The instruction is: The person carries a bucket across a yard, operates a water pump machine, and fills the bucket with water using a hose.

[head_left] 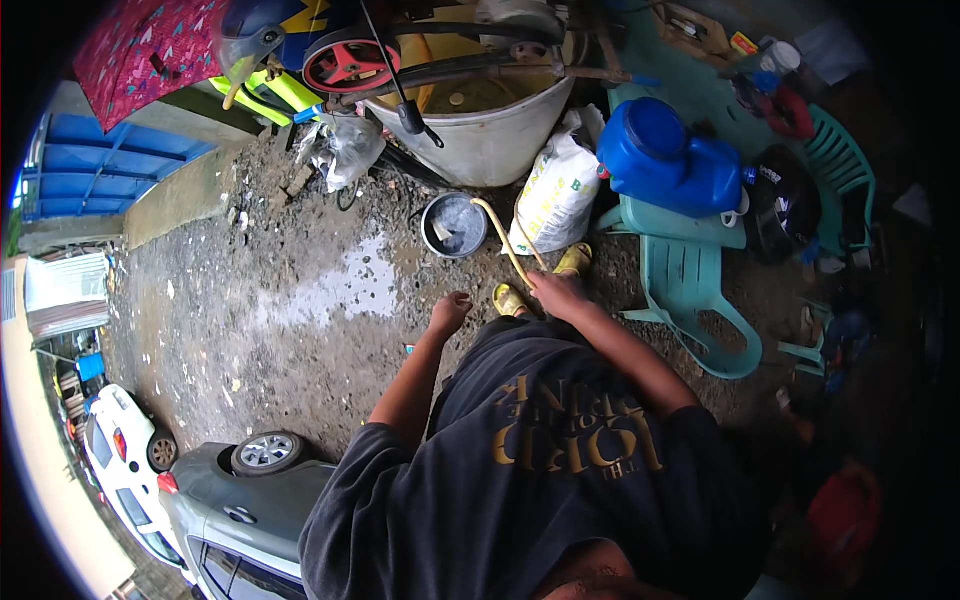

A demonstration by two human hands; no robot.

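My right hand (pixel 558 293) is closed round a thin, pale yellow curved stick or tube (pixel 505 240), whose bent end reaches up near a round metal basin (pixel 454 225). The basin stands on the wet ground with water and a small pale object in it. My left hand (pixel 451 313) hangs over the ground to the left, its fingers curled, with nothing visible in it. Just beyond my feet in yellow slippers (pixel 508 299) stands a white printed sack (pixel 562 192).
Behind the basin is a large white tub (pixel 490 145). A blue jug (pixel 670 160) rests on a green table (pixel 680 226), with a green plastic chair (pixel 690 300) below it. Cars (pixel 240 510) stand at lower left; a puddle (pixel 345 285) lies on the gravel.
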